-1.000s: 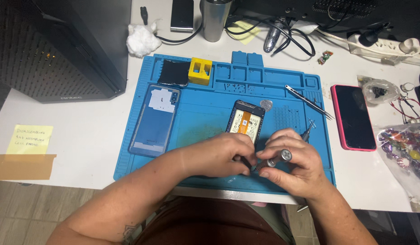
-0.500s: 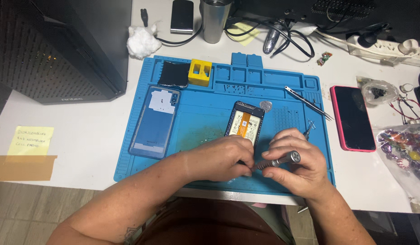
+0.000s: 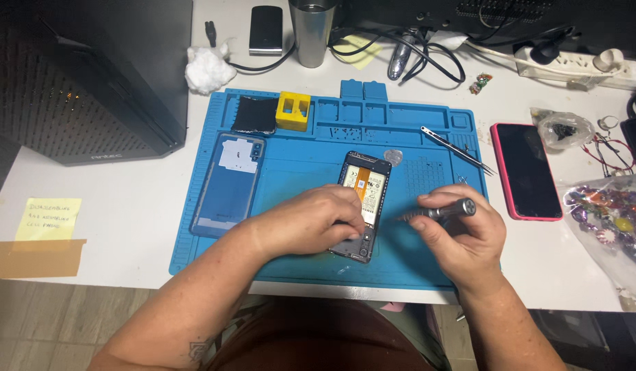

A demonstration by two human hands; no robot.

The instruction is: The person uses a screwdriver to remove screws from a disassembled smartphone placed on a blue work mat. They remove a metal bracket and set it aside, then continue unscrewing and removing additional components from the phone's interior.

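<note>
Covering opened phone (image 3: 365, 187) (lower half), left hand (image 3: 318, 223)

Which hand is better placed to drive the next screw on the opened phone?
Probably the right hand: it holds the screwdriver, tip pointing at the opened phone, while the left hand rests on it, steadying it.

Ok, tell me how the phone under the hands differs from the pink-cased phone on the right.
The opened phone lies on the blue mat with its back off and insides showing; the pink-cased phone lies on the white table, closed, dark screen up. The left hand rests on the opened one; nothing touches the pink one. Both lie flat.
</note>
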